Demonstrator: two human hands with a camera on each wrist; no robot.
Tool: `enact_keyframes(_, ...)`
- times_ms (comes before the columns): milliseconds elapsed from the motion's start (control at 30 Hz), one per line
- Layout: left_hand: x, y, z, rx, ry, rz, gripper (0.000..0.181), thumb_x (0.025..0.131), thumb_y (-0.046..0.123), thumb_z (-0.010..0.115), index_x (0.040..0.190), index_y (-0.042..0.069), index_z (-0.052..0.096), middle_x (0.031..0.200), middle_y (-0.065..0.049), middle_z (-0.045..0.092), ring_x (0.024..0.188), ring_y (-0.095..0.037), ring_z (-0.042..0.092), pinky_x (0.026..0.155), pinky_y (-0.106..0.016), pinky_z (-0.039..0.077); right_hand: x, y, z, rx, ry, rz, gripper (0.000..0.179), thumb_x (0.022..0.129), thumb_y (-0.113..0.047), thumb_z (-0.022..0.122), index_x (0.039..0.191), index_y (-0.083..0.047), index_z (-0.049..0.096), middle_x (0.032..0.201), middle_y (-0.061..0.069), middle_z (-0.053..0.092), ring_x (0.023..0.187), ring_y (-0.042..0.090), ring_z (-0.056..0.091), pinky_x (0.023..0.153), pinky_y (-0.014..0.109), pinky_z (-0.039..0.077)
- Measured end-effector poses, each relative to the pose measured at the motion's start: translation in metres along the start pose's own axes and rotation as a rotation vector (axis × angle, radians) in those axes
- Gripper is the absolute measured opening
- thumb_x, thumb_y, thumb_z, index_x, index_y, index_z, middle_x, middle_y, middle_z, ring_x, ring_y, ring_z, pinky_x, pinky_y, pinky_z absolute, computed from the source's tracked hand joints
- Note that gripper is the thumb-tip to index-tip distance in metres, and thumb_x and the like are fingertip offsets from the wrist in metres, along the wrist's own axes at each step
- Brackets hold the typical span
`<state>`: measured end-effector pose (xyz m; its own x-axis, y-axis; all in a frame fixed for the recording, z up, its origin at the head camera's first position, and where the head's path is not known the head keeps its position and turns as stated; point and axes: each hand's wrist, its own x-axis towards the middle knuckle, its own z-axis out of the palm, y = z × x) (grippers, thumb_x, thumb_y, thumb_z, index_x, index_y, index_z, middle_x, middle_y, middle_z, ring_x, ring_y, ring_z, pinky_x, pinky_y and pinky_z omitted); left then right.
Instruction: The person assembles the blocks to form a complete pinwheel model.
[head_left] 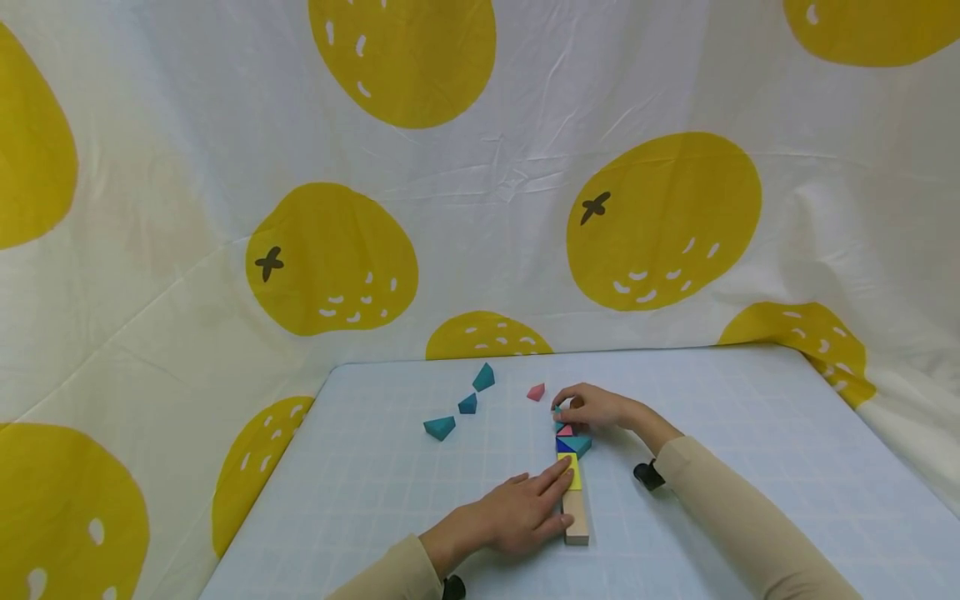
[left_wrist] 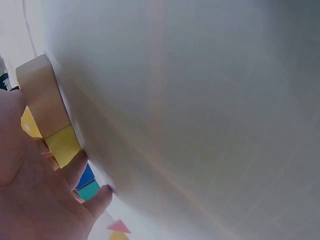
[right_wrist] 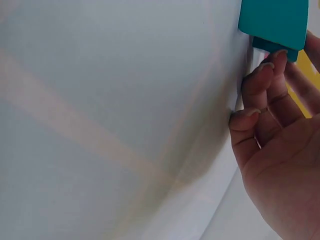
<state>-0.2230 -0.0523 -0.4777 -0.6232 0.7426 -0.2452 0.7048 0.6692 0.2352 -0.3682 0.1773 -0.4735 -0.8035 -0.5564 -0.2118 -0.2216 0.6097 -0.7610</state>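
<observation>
A row of blocks runs away from me in the head view: a plain wooden block point(head_left: 577, 525) nearest, then a yellow block point(head_left: 575, 481), a blue triangular block point(head_left: 564, 445) beside a teal one point(head_left: 580, 446), and a pink triangular block point(head_left: 566, 431). My left hand point(head_left: 522, 514) rests with fairly straight fingers on the yellow block, its thumb touching the wooden one. At the far end, my right hand point(head_left: 596, 407) pinches a small teal block point(head_left: 557, 417), mostly hidden by the fingers. Teal faces point(right_wrist: 275, 22) show above the curled fingers in the right wrist view.
Loose teal blocks lie left of the row: one far back point(head_left: 484, 377), a small one point(head_left: 468, 404), and a wider one point(head_left: 440, 428). A loose pink block point(head_left: 536, 392) lies beyond the row's far end. Behind the pale table point(head_left: 360, 475) hangs a fruit-patterned cloth point(head_left: 510, 250).
</observation>
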Motion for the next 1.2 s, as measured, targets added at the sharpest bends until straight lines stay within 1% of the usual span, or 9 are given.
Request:
enact_keyframes(267, -0.0005, 0.0001, -0.0002, -0.002, 0.001, 0.000, 0.072, 0.107, 0.061, 0.027, 0.165, 0.020, 0.018, 0.172, 0.007, 0.005, 0.153, -0.011, 0.025, 0.117, -0.046, 0.037, -0.0018, -0.0012, 0.0018, 0.005, -0.004, -0.003, 0.033, 0.101, -0.032, 0.066, 0.127, -0.010, 0.067, 0.090, 0.003, 0.066, 0.084, 0.020, 0.060, 0.078, 0.033, 0.051)
enact_keyframes(533, -0.0001, -0.0005, 0.0003, 0.001, 0.002, 0.003, 0.072, 0.107, 0.061, 0.027, 0.165, 0.020, 0.018, 0.172, 0.007, 0.005, 0.153, -0.010, 0.025, 0.117, -0.046, 0.037, -0.0058, -0.0051, 0.0016, -0.013, -0.013, -0.017, 0.036, 0.102, -0.032, 0.064, 0.129, -0.008, 0.066, 0.096, 0.003, 0.067, 0.090, 0.019, 0.059, 0.080, 0.032, 0.052)
enact_keyframes(733, 0.0004, -0.0009, 0.0009, 0.006, 0.003, 0.006, 0.072, 0.107, 0.061, 0.027, 0.165, 0.020, 0.017, 0.172, 0.007, 0.005, 0.154, -0.010, 0.025, 0.117, -0.046, 0.037, -0.0068, -0.0067, 0.0034, -0.017, -0.004, -0.016, 0.034, 0.101, -0.030, 0.065, 0.128, -0.009, 0.067, 0.093, 0.002, 0.067, 0.089, 0.019, 0.059, 0.081, 0.034, 0.051)
enact_keyframes(867, 0.0004, -0.0011, 0.0013, 0.011, 0.006, 0.010, 0.072, 0.107, 0.061, 0.026, 0.165, 0.020, 0.017, 0.172, 0.006, 0.005, 0.153, -0.010, 0.025, 0.117, -0.046, 0.037, -0.0073, -0.0061, 0.0038, -0.023, -0.003, -0.021, 0.034, 0.101, -0.031, 0.065, 0.128, -0.009, 0.066, 0.092, 0.002, 0.066, 0.089, 0.019, 0.059, 0.080, 0.033, 0.051)
enact_keyframes(1067, 0.0004, -0.0008, 0.0014, 0.010, 0.007, 0.005, 0.072, 0.107, 0.061, 0.027, 0.165, 0.020, 0.018, 0.172, 0.007, 0.005, 0.153, -0.010, 0.026, 0.117, -0.047, 0.037, -0.0086, -0.0053, 0.0032, -0.021, -0.019, -0.037, 0.037, 0.102, -0.031, 0.064, 0.132, -0.009, 0.065, 0.090, 0.004, 0.065, 0.086, 0.020, 0.059, 0.077, 0.032, 0.049)
enact_keyframes(1200, 0.0004, -0.0009, 0.0016, 0.007, 0.008, 0.001, 0.072, 0.107, 0.061, 0.027, 0.165, 0.020, 0.018, 0.172, 0.007, 0.006, 0.153, -0.010, 0.026, 0.117, -0.047, 0.037, -0.0101, -0.0062, 0.0033, -0.026, -0.024, -0.045, 0.039, 0.102, -0.030, 0.064, 0.134, -0.008, 0.064, 0.090, 0.003, 0.065, 0.085, 0.019, 0.059, 0.078, 0.033, 0.049)
